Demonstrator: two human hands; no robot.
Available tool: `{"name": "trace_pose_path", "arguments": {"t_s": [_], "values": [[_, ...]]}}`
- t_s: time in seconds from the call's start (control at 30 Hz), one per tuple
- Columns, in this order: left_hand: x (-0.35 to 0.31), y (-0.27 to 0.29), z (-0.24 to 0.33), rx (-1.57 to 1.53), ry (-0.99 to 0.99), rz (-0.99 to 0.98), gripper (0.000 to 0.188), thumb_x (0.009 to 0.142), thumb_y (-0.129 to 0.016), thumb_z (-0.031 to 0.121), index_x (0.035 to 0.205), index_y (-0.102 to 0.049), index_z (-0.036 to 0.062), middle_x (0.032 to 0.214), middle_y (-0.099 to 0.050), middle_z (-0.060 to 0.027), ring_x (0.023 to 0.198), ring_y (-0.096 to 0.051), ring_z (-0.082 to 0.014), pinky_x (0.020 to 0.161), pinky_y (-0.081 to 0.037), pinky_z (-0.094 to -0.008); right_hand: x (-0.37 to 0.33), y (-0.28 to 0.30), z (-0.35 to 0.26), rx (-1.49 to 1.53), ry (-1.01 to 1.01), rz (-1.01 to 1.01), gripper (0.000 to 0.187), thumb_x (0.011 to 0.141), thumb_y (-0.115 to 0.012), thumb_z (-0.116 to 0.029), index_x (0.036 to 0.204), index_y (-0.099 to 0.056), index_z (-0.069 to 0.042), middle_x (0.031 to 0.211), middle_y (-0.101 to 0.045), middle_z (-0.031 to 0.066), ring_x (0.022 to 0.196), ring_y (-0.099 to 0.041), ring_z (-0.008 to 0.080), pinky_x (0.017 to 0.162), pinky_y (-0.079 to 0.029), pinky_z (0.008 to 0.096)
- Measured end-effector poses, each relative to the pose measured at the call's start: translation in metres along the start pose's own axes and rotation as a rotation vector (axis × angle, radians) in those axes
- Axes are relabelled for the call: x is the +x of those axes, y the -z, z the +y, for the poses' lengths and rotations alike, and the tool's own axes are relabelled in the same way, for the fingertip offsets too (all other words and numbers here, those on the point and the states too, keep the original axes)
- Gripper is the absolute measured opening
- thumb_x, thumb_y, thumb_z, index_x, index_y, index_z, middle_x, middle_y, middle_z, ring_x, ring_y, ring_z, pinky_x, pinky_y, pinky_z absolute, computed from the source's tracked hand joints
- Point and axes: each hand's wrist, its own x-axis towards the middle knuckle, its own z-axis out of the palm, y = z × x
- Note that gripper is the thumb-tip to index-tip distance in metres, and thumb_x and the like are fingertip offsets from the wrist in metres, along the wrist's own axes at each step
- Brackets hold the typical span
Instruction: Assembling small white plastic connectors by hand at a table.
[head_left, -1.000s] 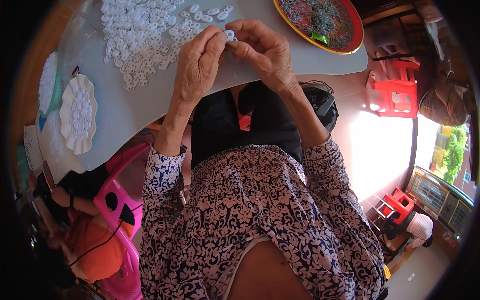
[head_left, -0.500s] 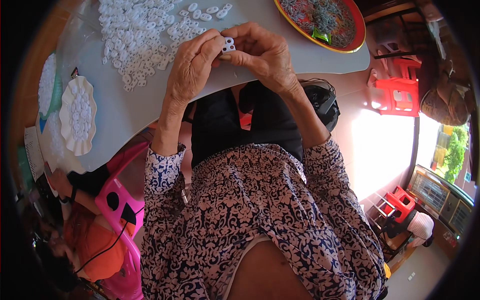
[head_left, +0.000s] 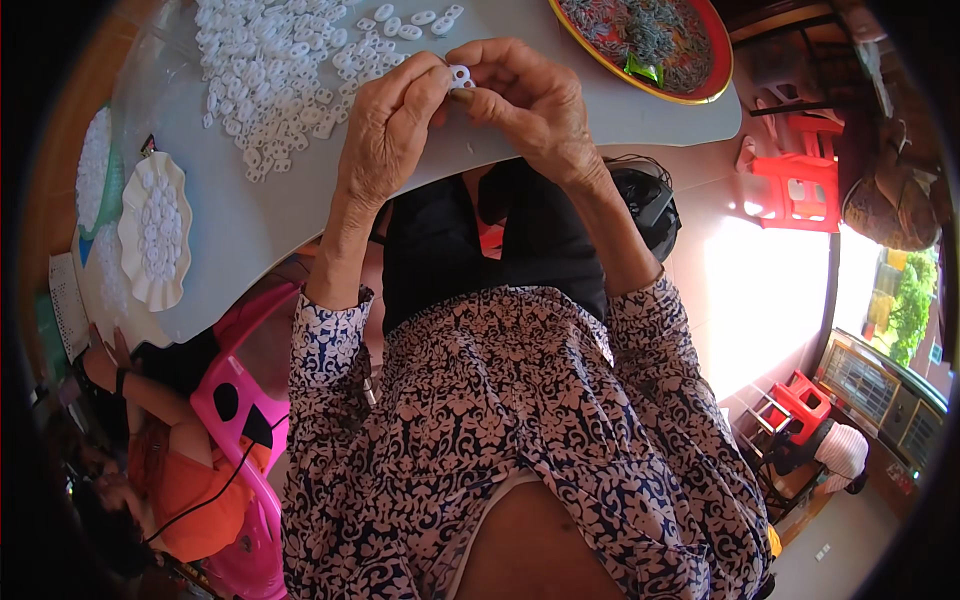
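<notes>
One holed white piece (head_left: 460,76) sat pinched between your left hand (head_left: 390,125) and right hand (head_left: 537,112). You seemed mid-adjustment; the next move called for steady pressure.

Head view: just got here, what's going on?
A person has a small white holed piece between the left grip and right grip, over the gray table. A heap of white pieces lies to the left, with a scalloped dish of white pieces farther left. A red tray holds small gray pieces at right.
</notes>
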Motion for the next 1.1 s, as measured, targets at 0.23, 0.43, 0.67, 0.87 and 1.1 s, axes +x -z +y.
{"name": "trace_pose_path", "arguments": {"t_s": [0.23, 0.43, 0.67, 0.87, 1.1], "values": [[0.0, 0.003, -0.001, -0.002, 0.032, -0.033, 0.025, 0.093, -0.048, 0.025, 0.086, -0.054, 0.0017, 0.062, -0.048, -0.0046, 0.057, -0.044, -0.012, 0.054, -0.039, -0.0266, 0.001, -0.007, 0.0, 0.004, 0.011, 0.002, 0.029, 0.084, -0.063, -0.002, 0.112, -0.054, 0.0, 0.085, -0.061, 0.0028, 0.081, -0.062, 0.0087, 0.073, -0.05, 0.0211], [-0.002, 0.003, -0.003, -0.035, 0.028, -0.041, 0.028, 0.092, -0.048, 0.027, 0.089, -0.055, -0.0002, 0.064, -0.052, -0.0059, 0.058, -0.048, -0.0129, 0.055, -0.041, -0.0271, -0.002, -0.006, 0.006, -0.116, 0.034, -0.011, 0.031, 0.083, -0.064, -0.003, 0.112, -0.051, 0.001, 0.093, -0.063, 0.0072, 0.089, -0.064, 0.0137, 0.08, -0.052, 0.0244], [-0.002, 0.007, -0.007, -0.04, 0.045, -0.085, 0.029, 0.091, -0.047, 0.027, 0.093, -0.056, -0.0011, 0.064, -0.053, -0.0073, 0.057, -0.049, -0.0148, 0.055, -0.041, -0.028, -0.002, -0.011, 0.008, -0.176, 0.113, 0.062, 0.025, 0.081, -0.069, -0.007, 0.1, -0.055, 0.001, 0.073, -0.058, 0.001, 0.069, -0.059, 0.0053, 0.062, -0.048, 0.0198], [-0.004, 0.004, -0.008, -0.066, 0.048, -0.081, 0.029, 0.092, -0.046, 0.026, 0.096, -0.056, -0.0007, 0.065, -0.054, -0.008, 0.058, -0.05, -0.0152, 0.057, -0.042, -0.0283, -0.003, -0.015, 0.002, -0.44, 0.248, 0.115, 0.025, 0.079, -0.07, -0.006, 0.096, -0.054, 0.002, 0.07, -0.064, 0.0065, 0.065, -0.063, 0.0118, 0.06, -0.051, 0.0234], [-0.004, 0.003, -0.001, -0.039, 0.056, -0.101, 0.028, 0.092, -0.046, 0.026, 0.093, -0.056, -0.0007, 0.067, -0.055, -0.0077, 0.061, -0.052, -0.0154, 0.059, -0.043, -0.0282, -0.005, -0.016, -0.009, -0.475, 0.246, 0.113, 0.02, 0.08, -0.068, -0.005, 0.092, -0.053, 0.001, 0.072, -0.067, 0.0088, 0.068, -0.067, 0.0156, 0.06, -0.052, 0.0244]]}}
